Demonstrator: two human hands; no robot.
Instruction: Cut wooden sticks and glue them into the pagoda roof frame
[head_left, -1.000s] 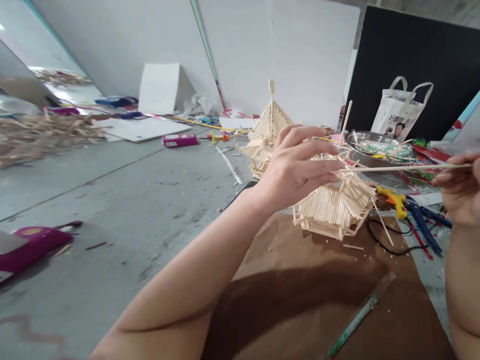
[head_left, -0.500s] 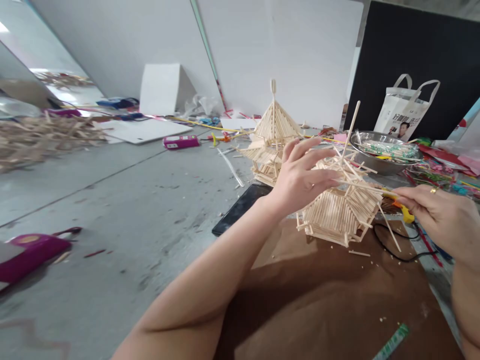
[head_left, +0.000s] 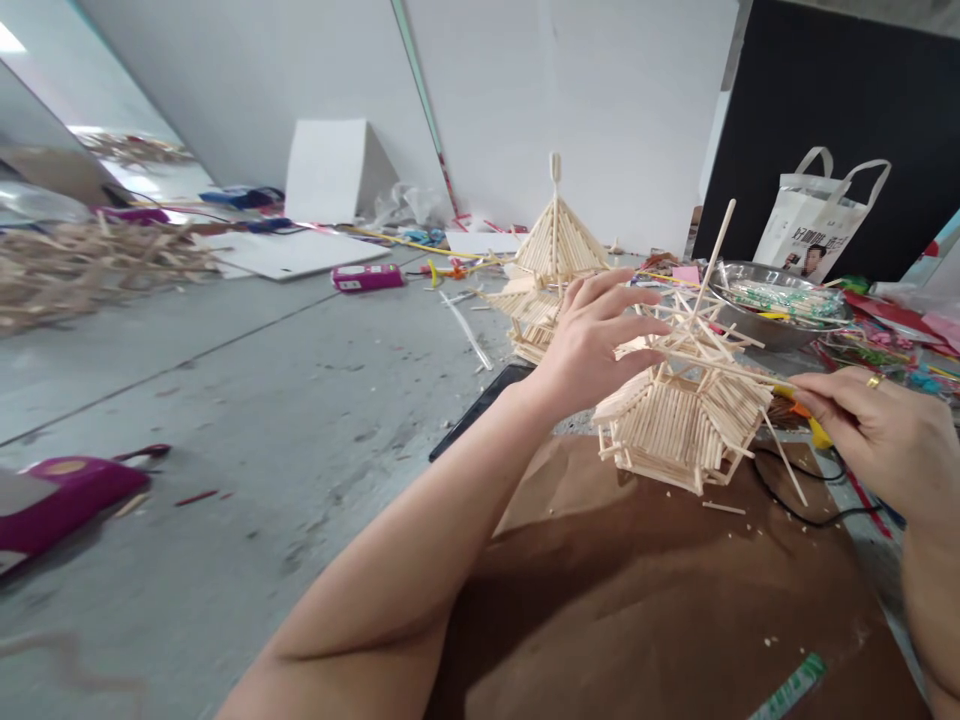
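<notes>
My left hand [head_left: 592, 345] rests on the left side of a small roof model built of wooden sticks [head_left: 682, 415], fingers curled over its top, steadying it above a brown sheet [head_left: 637, 590]. My right hand [head_left: 881, 435] pinches the end of a long thin wooden stick [head_left: 720, 365] that lies across the model's top. Another stick [head_left: 712, 250] stands up from the model's peak. A second, taller stick pagoda [head_left: 551, 265] stands behind my left hand.
A dark phone [head_left: 480, 410] lies left of the brown sheet. A metal bowl [head_left: 780, 300], a white bag [head_left: 821, 215], a yellow glue gun [head_left: 814, 430] and a black cable [head_left: 817, 510] crowd the right. A stick heap [head_left: 90, 265] and pink objects [head_left: 67, 490] sit left.
My right hand came in from the far right and lowered, bringing the long stick down onto the model's top. My left hand stayed on the model.
</notes>
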